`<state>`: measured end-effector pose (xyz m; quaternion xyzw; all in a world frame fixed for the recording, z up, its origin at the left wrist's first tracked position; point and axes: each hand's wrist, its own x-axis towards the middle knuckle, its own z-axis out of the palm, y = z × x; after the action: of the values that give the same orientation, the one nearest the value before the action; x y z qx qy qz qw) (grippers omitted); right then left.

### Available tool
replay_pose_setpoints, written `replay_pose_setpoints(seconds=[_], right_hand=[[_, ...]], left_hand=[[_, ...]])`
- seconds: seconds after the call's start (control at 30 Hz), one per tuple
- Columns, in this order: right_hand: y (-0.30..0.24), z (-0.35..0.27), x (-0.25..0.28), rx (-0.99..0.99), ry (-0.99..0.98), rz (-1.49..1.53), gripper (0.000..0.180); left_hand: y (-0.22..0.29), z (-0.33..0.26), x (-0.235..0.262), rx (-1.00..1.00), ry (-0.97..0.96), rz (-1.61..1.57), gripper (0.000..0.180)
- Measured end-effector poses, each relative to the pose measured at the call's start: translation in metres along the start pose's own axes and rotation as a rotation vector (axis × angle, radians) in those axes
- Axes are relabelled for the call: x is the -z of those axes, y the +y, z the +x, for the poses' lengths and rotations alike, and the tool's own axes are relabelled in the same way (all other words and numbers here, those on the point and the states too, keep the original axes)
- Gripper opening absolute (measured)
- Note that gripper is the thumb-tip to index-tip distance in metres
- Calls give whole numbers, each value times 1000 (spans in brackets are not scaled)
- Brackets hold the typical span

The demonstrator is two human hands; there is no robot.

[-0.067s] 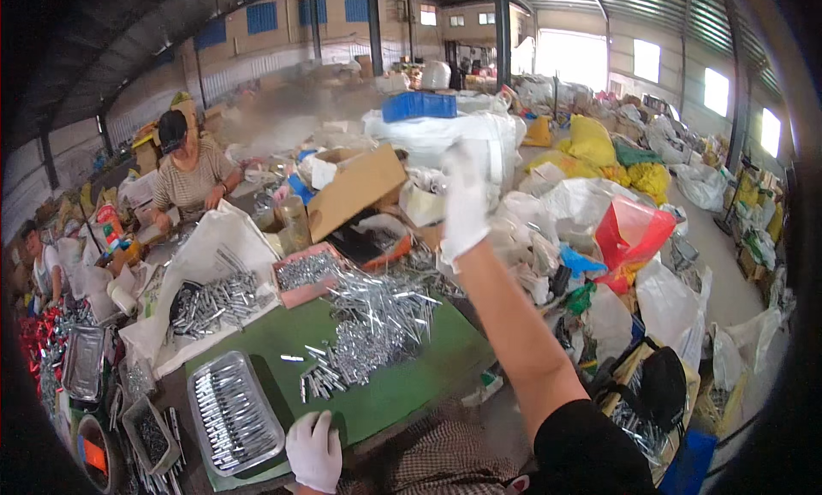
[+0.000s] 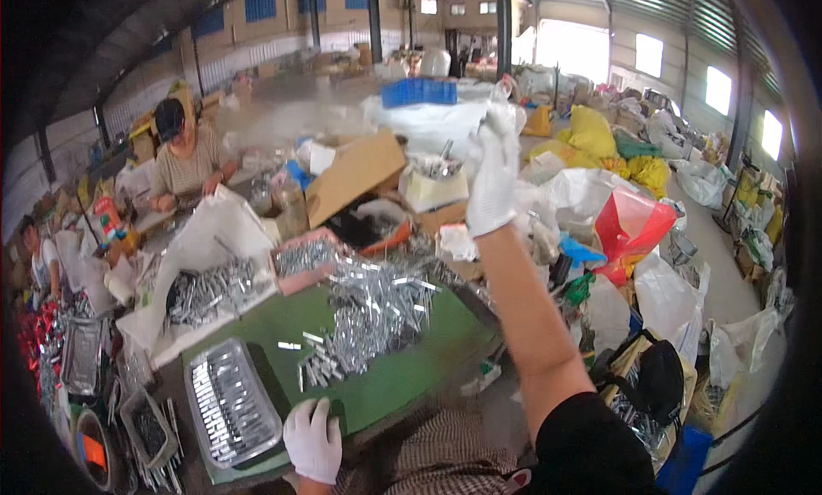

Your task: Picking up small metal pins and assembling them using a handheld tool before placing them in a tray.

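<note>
My right hand (image 2: 494, 182), in a white glove, is raised on an outstretched arm beyond the far right side of the green mat (image 2: 411, 384). Motion smears its fingers, so I cannot make out whether they hold anything. My left hand (image 2: 313, 441), gloved too, rests at the mat's near edge with its fingers laid forward and nothing visible in them. Beside it sits a clear plastic tray (image 2: 276, 426) of silvery metal tubes lined up in rows. A loose heap of small shiny metal parts (image 2: 368, 324) covers the mat's far middle.
A white sack (image 2: 201, 229) of metal tubes and a pink box (image 2: 295, 281) of small parts border the mat. Behind stand a cardboard flap (image 2: 355, 178), a white box (image 2: 435, 188) and a blue crate (image 2: 419, 92). A co-worker (image 2: 190, 157) sits at the far left; bags crowd the right.
My right hand has shifted rightward, uncovering more of the white box behind the mat. My left hand stays at the mat's near edge, and my view has tilted slightly.
</note>
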<state>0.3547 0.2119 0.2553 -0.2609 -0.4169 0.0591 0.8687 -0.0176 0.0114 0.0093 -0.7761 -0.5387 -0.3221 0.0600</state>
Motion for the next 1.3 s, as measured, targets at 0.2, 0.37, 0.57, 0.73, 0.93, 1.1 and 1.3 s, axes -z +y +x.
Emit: replay_pose_setpoints(seconds=[0.2, 0.37, 0.57, 0.73, 0.93, 1.1, 1.3], right_hand=[[-60, -69, 37, 462, -1458, -866, 22], [-34, -42, 103, 236, -1532, -1328, 26], [-2, 9, 176, 140, -991, -1538, 29], [33, -27, 156, 223, -1144, -1368, 41], [70, -40, 161, 213, -1192, -1328, 48], [25, -107, 109, 89, -793, -701, 27], [-81, -253, 46, 91, -1882, -200, 34]], left_hand=[[23, -24, 12, 79, -9, -2, 36], [28, -26, 10, 75, -6, 30, 38], [35, -26, 11, 63, 44, 68, 33], [31, -32, 13, 100, 64, 119, 34], [30, -32, 20, -83, 143, -163, 41], [21, -49, 23, -193, 89, -112, 38], [23, -52, 12, -110, 155, -53, 39]])
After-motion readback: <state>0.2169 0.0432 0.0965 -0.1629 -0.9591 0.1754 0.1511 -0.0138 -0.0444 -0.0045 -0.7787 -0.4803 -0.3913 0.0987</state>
